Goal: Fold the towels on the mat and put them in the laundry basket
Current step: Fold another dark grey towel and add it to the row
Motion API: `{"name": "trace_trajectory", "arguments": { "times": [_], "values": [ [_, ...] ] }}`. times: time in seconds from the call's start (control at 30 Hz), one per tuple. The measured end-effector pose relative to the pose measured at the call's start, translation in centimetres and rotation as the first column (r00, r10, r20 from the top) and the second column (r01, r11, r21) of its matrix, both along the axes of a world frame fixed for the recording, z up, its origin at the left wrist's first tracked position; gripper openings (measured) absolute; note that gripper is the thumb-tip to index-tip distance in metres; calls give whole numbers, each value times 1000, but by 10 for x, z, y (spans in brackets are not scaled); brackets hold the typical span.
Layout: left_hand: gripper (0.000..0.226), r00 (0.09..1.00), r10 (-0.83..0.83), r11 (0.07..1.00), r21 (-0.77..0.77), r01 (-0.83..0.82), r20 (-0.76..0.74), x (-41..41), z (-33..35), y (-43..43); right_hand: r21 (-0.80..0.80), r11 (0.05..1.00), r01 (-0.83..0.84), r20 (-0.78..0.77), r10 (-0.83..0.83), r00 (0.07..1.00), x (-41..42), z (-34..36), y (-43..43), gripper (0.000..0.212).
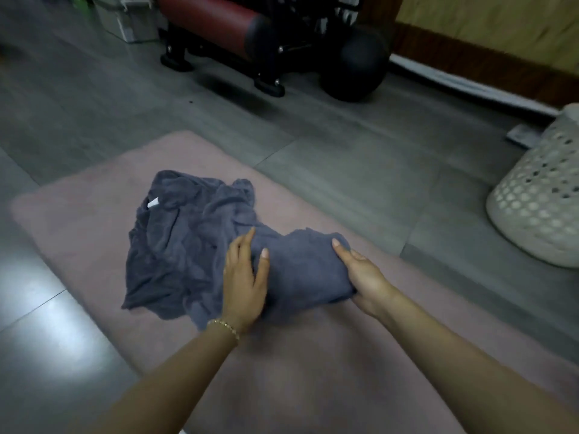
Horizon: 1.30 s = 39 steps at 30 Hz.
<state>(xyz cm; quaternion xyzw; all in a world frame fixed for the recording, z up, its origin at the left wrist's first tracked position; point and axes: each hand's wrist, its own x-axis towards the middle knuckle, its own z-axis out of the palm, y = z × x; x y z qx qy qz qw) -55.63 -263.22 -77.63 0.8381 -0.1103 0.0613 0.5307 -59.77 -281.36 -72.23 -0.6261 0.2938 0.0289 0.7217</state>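
Observation:
A folded grey towel (302, 267) lies on the pink mat (78, 227) in front of me. My left hand (244, 283) lies flat on its left side with straight fingers. My right hand (363, 277) grips the towel's right edge, thumb on top and fingers tucked under it. A second grey towel (181, 239) lies crumpled to the left, touching the folded one, with a white tag showing. The white perforated laundry basket (539, 202) stands on the floor to the right, off the mat.
Grey floor tiles surround the mat. At the back stand a black frame with a red padded roll (216, 17), a black ball (354, 67) and a grey box (128, 17). A wooden skirting runs along the back right.

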Motion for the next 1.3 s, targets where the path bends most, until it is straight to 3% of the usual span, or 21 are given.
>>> {"name": "trace_trajectory", "arguments": {
  "times": [0.07,0.13,0.2,0.3,0.4,0.5,0.63,0.73,0.87,0.93,1.03,1.17,1.3],
  "values": [
    [54,994,-98,990,-101,93,-47,-16,39,-41,-132,988,-77,17,80,997,-35,53,-39,27],
    [48,951,-307,948,-101,302,-30,-34,86,-82,-270,949,-164,-22,165,986,-73,106,-67,33],
    [40,822,-564,825,-102,556,-81,-58,140,-120,-352,913,-208,-48,204,978,-109,159,-84,46],
    [42,614,-756,655,-250,713,-229,-104,222,-154,-435,882,-183,-11,198,980,-162,235,-101,59],
    [43,545,-826,561,-300,772,-144,-143,284,-168,-495,865,-86,84,146,986,-217,300,-119,47],
    [33,547,-837,523,-337,783,-27,-174,342,-175,-525,851,-24,146,117,982,-273,343,-133,13],
    [31,473,-881,443,-335,832,10,-219,403,-184,-579,815,2,176,123,977,-332,375,-134,17],
    [29,462,-887,444,-319,837,-20,-251,434,-188,-609,793,24,198,122,973,-365,392,-129,33],
    [22,400,-902,431,-335,838,-159,-280,460,-185,-617,786,40,226,128,966,-395,399,-120,38],
    [23,390,-898,429,-208,879,-204,-288,465,-180,-634,773,-13,163,150,975,-407,397,-118,47],
    [28,396,-884,409,-5,912,-248,-289,465,-169,-612,788,-70,116,177,977,-424,395,-119,38],
    [34,523,-828,556,-166,815,-203,-269,468,-156,-611,787,-83,81,166,983,-443,393,-129,37],
    [39,690,-711,703,-173,690,-134,-230,465,-138,-643,765,-38,70,108,992,-463,388,-155,71]
  ]
}}
